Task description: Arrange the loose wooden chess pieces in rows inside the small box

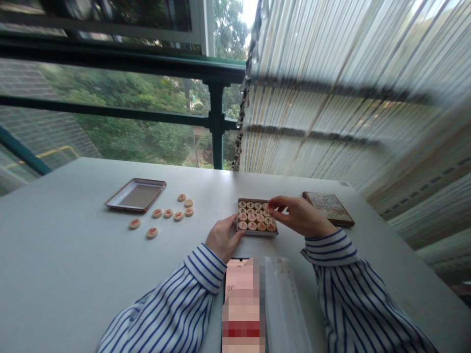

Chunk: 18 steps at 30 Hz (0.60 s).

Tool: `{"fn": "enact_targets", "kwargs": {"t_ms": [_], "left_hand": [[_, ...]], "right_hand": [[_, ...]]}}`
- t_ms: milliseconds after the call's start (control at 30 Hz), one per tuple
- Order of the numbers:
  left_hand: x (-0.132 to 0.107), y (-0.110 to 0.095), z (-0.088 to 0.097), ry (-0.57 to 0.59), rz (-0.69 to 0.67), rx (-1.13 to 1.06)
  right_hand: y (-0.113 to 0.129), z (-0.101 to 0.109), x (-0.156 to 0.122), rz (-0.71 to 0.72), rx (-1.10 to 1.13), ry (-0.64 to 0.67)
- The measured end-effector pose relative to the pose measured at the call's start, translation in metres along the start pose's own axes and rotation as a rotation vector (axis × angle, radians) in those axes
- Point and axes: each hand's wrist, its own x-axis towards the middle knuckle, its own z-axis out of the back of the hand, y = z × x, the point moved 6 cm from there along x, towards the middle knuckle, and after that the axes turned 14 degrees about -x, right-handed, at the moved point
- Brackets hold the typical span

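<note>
A small open box (257, 234) of round wooden Chinese chess pieces (251, 226) stands on the table before me. The pieces sit in rows, with red and black characters. My left hand (222, 238) grips the box at its left side, thumb at the near corner. Over the box's far right corner, my right hand (294, 214) is closed in a pinch on a chess piece with a red mark; the fingers hide most of it. Left of the box, several loose chess pieces (168, 214) lie scattered, most with red characters up and one showing a plain face.
An upturned shallow lid or tray (137, 195) lies at the far left of the white table (91, 274). Behind my right hand is a flat printed box or lid (329, 208). A phone (243, 304) and a clear plastic item (285, 304) are nearest me. Window and string curtain stand beyond.
</note>
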Motion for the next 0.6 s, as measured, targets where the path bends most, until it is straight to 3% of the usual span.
{"fn": "enact_targets", "kwargs": {"t_ms": [600], "left_hand": [[0.0, -0.002, 0.001, 0.027, 0.04, -0.018]], "right_hand": [[-0.013, -0.013, 0.001, -0.011, -0.016, 0.07]]}}
